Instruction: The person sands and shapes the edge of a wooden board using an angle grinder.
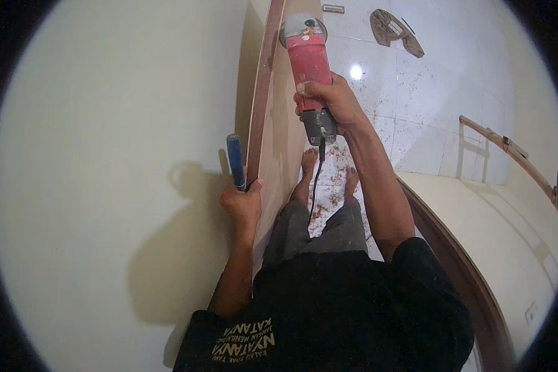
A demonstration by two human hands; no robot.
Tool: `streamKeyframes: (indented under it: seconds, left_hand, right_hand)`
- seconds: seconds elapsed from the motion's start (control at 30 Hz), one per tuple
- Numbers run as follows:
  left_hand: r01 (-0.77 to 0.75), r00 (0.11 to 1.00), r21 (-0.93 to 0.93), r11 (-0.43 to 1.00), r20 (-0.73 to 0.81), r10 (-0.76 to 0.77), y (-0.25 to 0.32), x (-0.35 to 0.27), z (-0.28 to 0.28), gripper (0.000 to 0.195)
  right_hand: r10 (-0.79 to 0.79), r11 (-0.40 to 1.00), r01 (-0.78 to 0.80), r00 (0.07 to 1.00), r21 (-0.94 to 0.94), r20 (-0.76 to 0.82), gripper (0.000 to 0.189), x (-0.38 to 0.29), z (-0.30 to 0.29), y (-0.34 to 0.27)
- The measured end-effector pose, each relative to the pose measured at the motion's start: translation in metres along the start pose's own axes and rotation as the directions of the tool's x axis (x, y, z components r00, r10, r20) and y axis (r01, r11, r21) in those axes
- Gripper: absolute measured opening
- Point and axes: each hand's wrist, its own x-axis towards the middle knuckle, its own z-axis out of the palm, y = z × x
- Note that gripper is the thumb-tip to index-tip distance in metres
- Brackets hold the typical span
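My right hand (328,100) is wrapped around the red body of an angle grinder (309,60), whose disc end lies by the far part of a wooden door panel (279,121). A black power cord runs down from the grinder's rear. Against the near part of the door's narrow edge, my left hand (242,197) grips a blue-handled tool (235,160) with the handle pointing up. The tool's other end is hidden by the hand, and the left fingers are mostly out of sight behind the door edge.
A pale wall (121,116) stands close on the left. Brown shavings lie on the white tiled floor (414,102) around my bare feet. Farther off are a brown cloth (386,30) and a small rectangular frame (333,9). A wooden pole frame (493,136) and dark door frame (451,232) are at right.
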Motion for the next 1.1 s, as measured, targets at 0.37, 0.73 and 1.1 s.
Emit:
streamKeyframes:
  seconds: [0.37, 0.73, 1.1]
  left_hand:
    - [-0.005, 1.0, -0.02, 1.0, -0.015, 0.005, 0.001, 0.004, 0.001, 0.043]
    - [-0.02, 1.0, -0.069, 0.997, -0.012, 0.019, 0.018, 0.003, -0.004, 0.042]
    - [0.032, 0.999, 0.001, 0.999, -0.005, -0.032, 0.023, 0.007, -0.006, 0.048]
  right_hand:
    - [0.027, 0.999, -0.027, 1.0, 0.043, 0.016, 0.033, 0.0, 0.001, -0.001]
    - [0.026, 0.999, -0.027, 1.0, 0.041, 0.01, 0.032, -0.001, 0.001, -0.001]
    - [0.039, 0.998, -0.041, 0.999, 0.044, 0.036, 0.033, -0.002, 0.001, -0.002]
